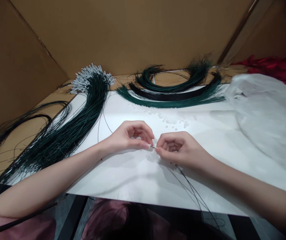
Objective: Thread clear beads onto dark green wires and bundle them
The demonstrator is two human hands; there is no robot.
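Observation:
My left hand [135, 135] pinches a small white bead [150, 146] between thumb and fingertips, near the middle of the white board. Close beside it, on the right, my right hand [176, 146] is closed on thin dark wires [191, 186], whose short tips point toward the bead. The long ends of these wires hang from under my right hand over the board's front edge. Loose white beads [173, 118] lie scattered behind my hands. On the left rests a large bundle of green wires [80, 123] with white beaded tips [90, 78].
Curved bundles of green and black wire [175, 96] lie at the back of the white board [123, 180]. Clear plastic [270, 116] covers the right side, with red material [278, 68] behind. More dark wires [15, 126] lie far left. Cardboard walls [133, 33] enclose the back.

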